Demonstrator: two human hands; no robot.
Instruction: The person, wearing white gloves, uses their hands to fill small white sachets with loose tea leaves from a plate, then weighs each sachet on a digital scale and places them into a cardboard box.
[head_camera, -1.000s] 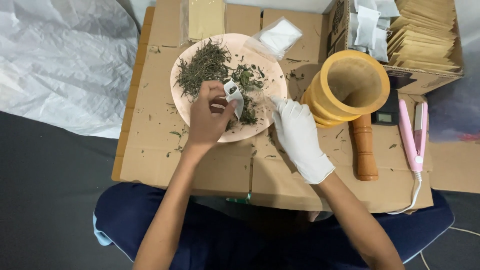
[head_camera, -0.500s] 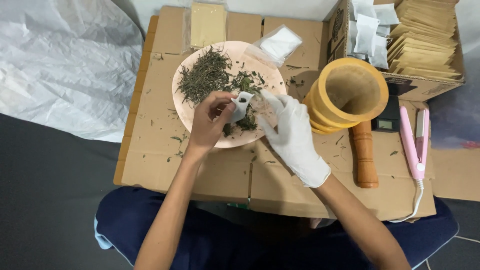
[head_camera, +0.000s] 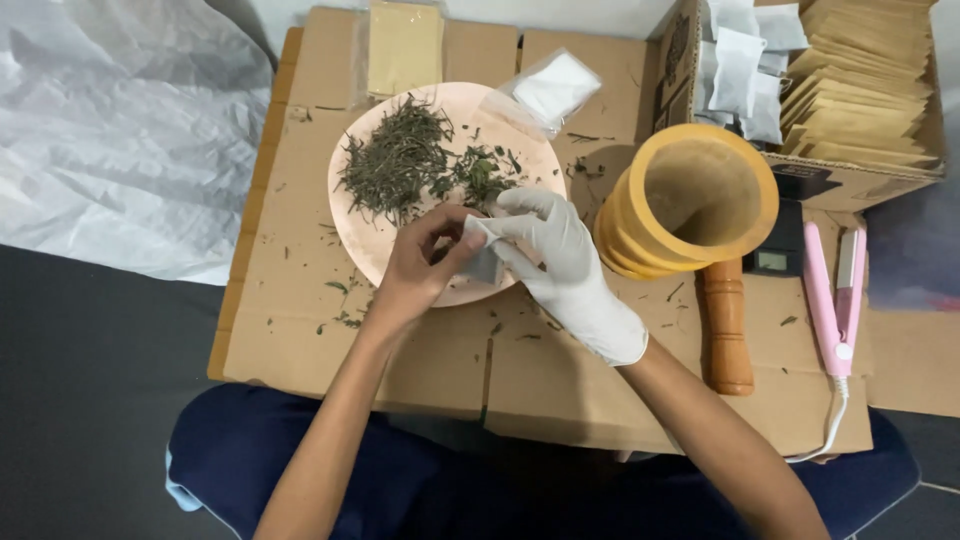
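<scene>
Since half a second ago, the gloved right hand (head_camera: 560, 265) has been brought against the bare left hand (head_camera: 420, 270). Both are pinched on a small white sachet (head_camera: 483, 255), held over the plate's (head_camera: 350, 215) near rim so spilled herbs (head_camera: 400, 160) are caught.

Bare table (head_camera: 300, 330) along the left and near edges gives open passage. Toward the right edge, mortar (head_camera: 690, 200), pestle (head_camera: 728, 325) and pink sealer (head_camera: 835, 300) crowd together; the box (head_camera: 850, 175) blocks the far right corner.
</scene>
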